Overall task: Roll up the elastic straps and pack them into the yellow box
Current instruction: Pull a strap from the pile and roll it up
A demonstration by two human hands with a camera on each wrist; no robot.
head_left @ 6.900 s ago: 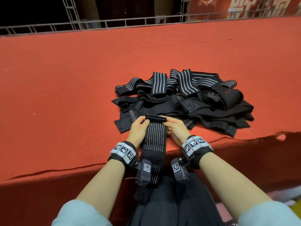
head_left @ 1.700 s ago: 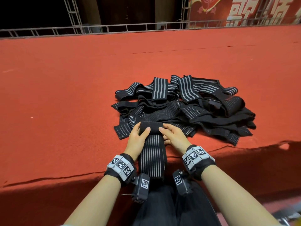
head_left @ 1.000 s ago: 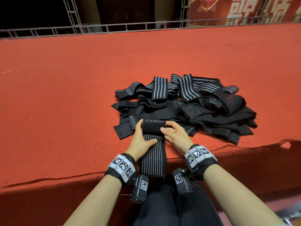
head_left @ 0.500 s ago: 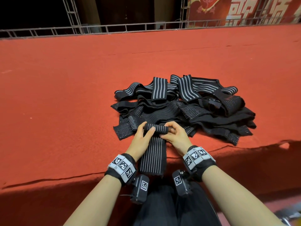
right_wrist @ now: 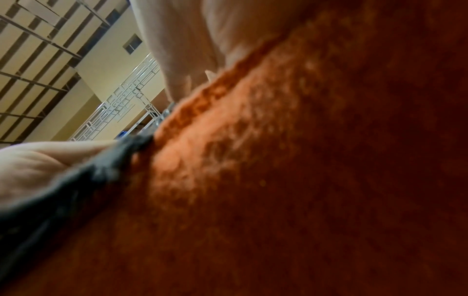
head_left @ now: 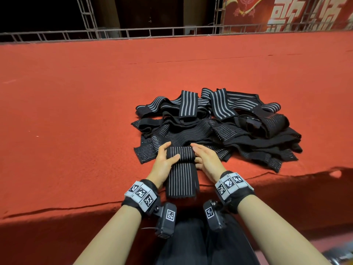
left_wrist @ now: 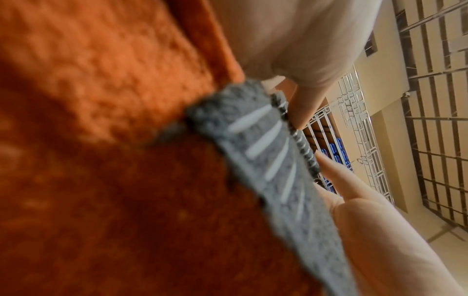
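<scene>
A black elastic strap with thin white stripes [head_left: 181, 175] lies flat on the red carpet in front of me, its far end wound into a short roll [head_left: 180, 153]. My left hand [head_left: 172, 150] grips the roll's left end, thumb across its front and fingers behind. At the roll's right end my right hand [head_left: 198, 152] presses with nearly straight fingers. The left wrist view shows the strap [left_wrist: 266, 160] close up, blurred, between fingers. Its dark edge [right_wrist: 76, 176] crosses the right wrist view. The yellow box is not in view.
A loose pile of several more black striped straps [head_left: 229, 127] lies just behind and to the right of my hands. The red carpeted platform [head_left: 76, 111] drops off at its near edge by my wrists. A metal truss rail [head_left: 152, 33] runs along the back.
The roll has grown thicker and turned toward me. The flat tail is shorter, its end now up on the platform instead of hanging over the edge. Both hands stay at the roll's ends.
</scene>
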